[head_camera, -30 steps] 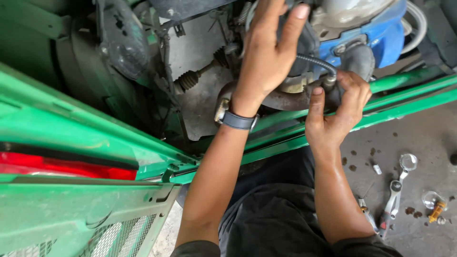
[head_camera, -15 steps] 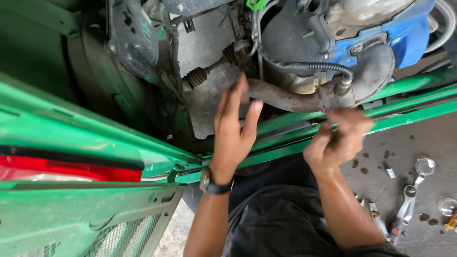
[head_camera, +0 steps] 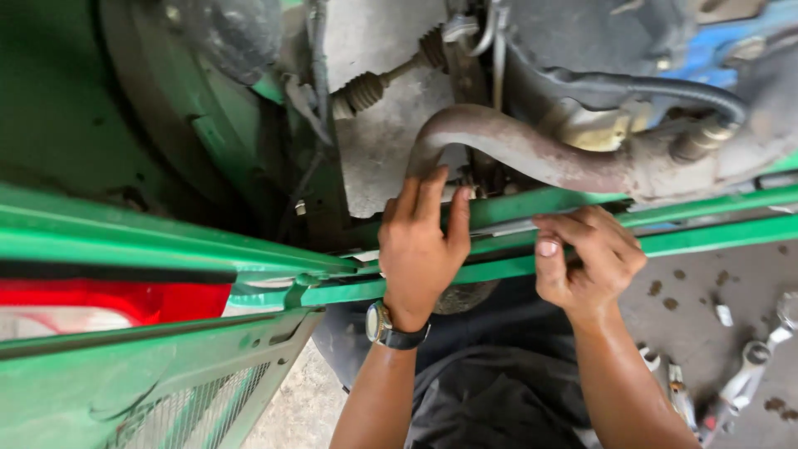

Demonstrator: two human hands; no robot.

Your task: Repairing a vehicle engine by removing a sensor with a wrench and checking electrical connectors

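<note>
Your left hand (head_camera: 422, 249) lies flat and open, fingers spread across the green frame rails (head_camera: 515, 237), fingertips touching the rusty exhaust pipe (head_camera: 515, 150) just above. Your right hand (head_camera: 586, 259) is curled around the lower rail's edge, thumb pressed on its face. Little room shows between rails and pipe. Open concrete floor (head_camera: 715, 274) lies below right, where wrenches (head_camera: 752, 366) rest near its right edge.

The left hand (head_camera: 420, 249) covers part of the green painted metal frame rail (head_camera: 706, 237), and its fingertips hide behind it. The rusty curved exhaust pipe (head_camera: 515, 150) disappears behind the rail. The silver ring spanners (head_camera: 752, 366) are cut off at the right edge.
</note>
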